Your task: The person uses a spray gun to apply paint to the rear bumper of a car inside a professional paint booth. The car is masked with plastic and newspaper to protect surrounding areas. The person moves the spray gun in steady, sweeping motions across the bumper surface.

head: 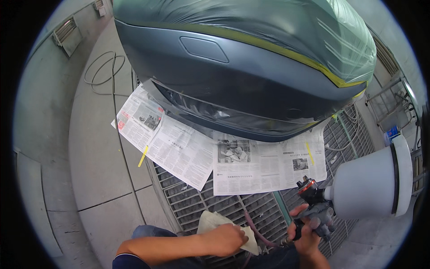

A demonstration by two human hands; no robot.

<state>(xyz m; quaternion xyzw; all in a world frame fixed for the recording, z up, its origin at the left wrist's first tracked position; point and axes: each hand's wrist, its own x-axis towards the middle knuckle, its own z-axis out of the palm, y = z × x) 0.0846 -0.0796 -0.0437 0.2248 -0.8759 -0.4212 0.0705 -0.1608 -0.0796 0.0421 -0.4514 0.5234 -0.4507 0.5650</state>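
Observation:
My left hand (226, 239) is closed around a pale cloth (212, 220), which sticks out on both sides of the fist. In my right hand (308, 237) is a paint spray gun (321, 218), its large white cup (364, 186) tipped out to the right. A reddish air hose (252, 226) joins the gun's lower end. Before me stands a car's grey bumper (215, 75), with a panel outline at its upper left. Green-tinted masking film (285, 20) covers the car above it, edged with yellow masking tape (268, 48). Dark film masks the bumper's lower opening (218, 112).
Newspaper sheets (184, 148) lie under the bumper on a metal floor grating (191, 206). A dark hose (121, 148) runs along the floor at left, looped at its far end. At right are a metal stand (386, 97) and a blue can (390, 132).

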